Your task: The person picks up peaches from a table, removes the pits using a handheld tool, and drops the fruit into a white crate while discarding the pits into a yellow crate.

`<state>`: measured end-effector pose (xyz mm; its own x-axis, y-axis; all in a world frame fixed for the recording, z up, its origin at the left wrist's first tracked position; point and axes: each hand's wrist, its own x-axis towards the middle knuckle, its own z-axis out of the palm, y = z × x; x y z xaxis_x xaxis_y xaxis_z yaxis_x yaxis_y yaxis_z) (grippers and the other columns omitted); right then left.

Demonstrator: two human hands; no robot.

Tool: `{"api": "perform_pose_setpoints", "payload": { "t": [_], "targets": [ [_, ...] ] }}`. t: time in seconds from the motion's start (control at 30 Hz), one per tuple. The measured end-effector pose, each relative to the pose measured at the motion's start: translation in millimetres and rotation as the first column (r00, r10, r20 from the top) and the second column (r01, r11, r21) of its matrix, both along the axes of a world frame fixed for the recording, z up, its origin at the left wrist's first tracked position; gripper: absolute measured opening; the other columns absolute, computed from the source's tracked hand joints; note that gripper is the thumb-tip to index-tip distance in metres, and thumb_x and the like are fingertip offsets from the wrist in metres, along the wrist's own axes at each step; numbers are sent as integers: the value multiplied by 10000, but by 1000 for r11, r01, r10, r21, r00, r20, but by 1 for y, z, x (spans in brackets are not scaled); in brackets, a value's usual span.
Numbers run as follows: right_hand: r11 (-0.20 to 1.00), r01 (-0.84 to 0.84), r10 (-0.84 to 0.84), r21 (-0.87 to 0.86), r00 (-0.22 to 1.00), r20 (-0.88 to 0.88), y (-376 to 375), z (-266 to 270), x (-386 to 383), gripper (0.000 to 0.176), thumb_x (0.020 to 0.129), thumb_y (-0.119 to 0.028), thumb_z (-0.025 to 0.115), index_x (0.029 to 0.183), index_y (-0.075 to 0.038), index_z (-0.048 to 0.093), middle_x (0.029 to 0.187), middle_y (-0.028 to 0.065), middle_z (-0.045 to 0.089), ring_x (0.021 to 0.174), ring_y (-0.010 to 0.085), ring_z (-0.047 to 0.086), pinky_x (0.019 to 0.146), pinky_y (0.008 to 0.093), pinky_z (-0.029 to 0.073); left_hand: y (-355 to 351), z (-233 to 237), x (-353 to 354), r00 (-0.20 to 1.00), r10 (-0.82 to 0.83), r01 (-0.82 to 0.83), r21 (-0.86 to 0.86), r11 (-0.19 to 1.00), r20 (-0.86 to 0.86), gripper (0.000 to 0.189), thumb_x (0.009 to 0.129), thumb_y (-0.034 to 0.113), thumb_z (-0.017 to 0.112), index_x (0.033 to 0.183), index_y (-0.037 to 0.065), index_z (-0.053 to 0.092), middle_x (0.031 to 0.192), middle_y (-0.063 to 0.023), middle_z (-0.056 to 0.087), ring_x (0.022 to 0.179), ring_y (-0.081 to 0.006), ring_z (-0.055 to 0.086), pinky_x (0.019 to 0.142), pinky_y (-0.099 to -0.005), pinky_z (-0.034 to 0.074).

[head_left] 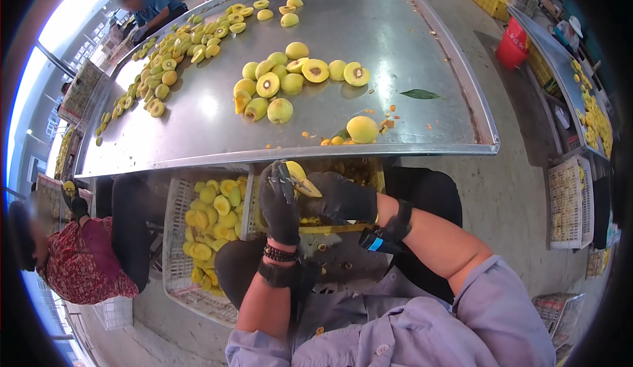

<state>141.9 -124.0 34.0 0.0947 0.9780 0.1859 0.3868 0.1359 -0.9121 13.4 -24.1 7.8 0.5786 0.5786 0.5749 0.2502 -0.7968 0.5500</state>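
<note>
My left hand (278,202), in a dark glove, is closed around a yellow peach half (295,169) just off the table's near edge. Close against it is my right hand (343,199), also in a dark glove, its fingers curled beside a cut yellow piece (306,186). Whatever the right fingers grip is hidden. Below the hands stands a yellow crate (323,229) with bits of fruit in it. Left of that, a white crate (170,235) holds many peach halves (214,205). On the metal table (211,136) sit a cluster of halved peaches (280,83) and a single peach (362,129).
A larger heap of peach halves (165,57) lies at the table's far left. A green leaf (421,94) and orange scraps (389,118) lie to the right. One person (92,255) sits at left, another (155,7) leans over the far side. A red bin (512,42) stands beyond.
</note>
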Motion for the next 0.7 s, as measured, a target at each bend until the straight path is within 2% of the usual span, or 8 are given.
{"api": "perform_pose_setpoints", "payload": {
  "t": [0.1,0.17,0.27,0.37,0.47,0.53,0.6,0.7],
  "targets": [
    [974,204,-169,-94,941,291,-6,14,-10,348,776,-180,627,1014,44,507,855,260,598,846,402,578,706,438,461,5,3,4,998,57,-58,31,998,40,312,945,133,441,1183,-56,516,1128,-183,579,1025,-278,558,888,-352,432],
    [965,232,-176,-118,914,365,-9,21,-14,369,772,-191,630,1013,54,496,847,270,589,856,413,572,712,455,455,6,5,2,998,62,-63,79,995,9,312,945,139,437,1173,-55,526,1109,-187,588,1012,-286,564,879,-352,436],
    [980,160,-117,-121,945,306,-11,14,-9,342,773,-191,633,996,39,513,850,259,586,858,418,567,708,455,450,14,2,-6,979,21,1,107,994,-202,421,835,10,476,1255,-24,462,1209,-189,529,1077,-360,517,886,-419,436],
    [989,104,-89,-102,986,139,-10,2,-4,304,776,-176,632,981,24,530,872,252,586,862,419,562,703,448,446,22,20,-4,974,-226,186,-471,863,-31,427,827,10,486,1252,-23,469,1196,-189,538,1045,-366,535,862,-426,446],
    [994,91,-83,60,988,-127,-4,-12,-3,277,773,-161,635,964,17,540,876,243,586,860,428,554,696,440,441,6,24,1,982,-103,170,-520,837,156,429,801,-32,481,1230,-35,480,1160,-200,551,1017,-368,550,833,-422,460],
    [994,101,-96,38,989,-116,-5,-8,-3,288,764,-160,641,960,22,532,866,247,585,855,429,551,691,438,439,2,9,3,995,-63,70,-79,994,82,423,795,-57,470,1217,-44,482,1135,-208,558,996,-367,557,816,-413,469],
    [993,110,-108,31,993,-53,-5,-9,-6,299,755,-155,643,960,27,523,856,252,585,845,429,552,681,439,438,1,1,1,998,-17,16,21,1000,54,306,945,79,419,1208,-58,496,1200,-193,540,1065,-275,541,931,-341,409],
    [995,102,-101,0,988,117,-6,-10,-7,317,737,-139,642,968,33,509,843,258,585,823,429,559,664,445,438,3,0,-1,999,33,-27,142,989,-42,360,841,-41,444,1198,-59,486,1101,-216,561,954,-356,561,820,-402,469]
  ]
}}
